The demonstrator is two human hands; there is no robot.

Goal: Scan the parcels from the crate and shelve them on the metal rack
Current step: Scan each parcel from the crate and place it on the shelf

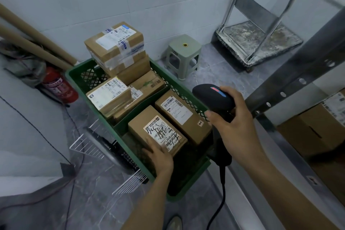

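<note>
A green plastic crate (74, 75) on the floor holds several cardboard parcels. My left hand (159, 158) grips the near end of a small brown parcel (145, 125) with a handwritten label, at the crate's near end. Beside it lies a longer parcel (194, 127) with a white label. My right hand (232, 123) holds a black barcode scanner (212, 97) over the crate's right rim, its head turned toward the parcels and its cable hanging down. The metal rack (291, 82) stands at the right, with a big box (317, 129) on its shelf.
More parcels are stacked at the crate's far end (115, 46). A grey-green stool (183, 54) and a dirty platform trolley (259, 41) stand by the wall. A red fire extinguisher (59, 86) and cardboard tubes are at the left. White wire racks (87, 144) lie on the floor.
</note>
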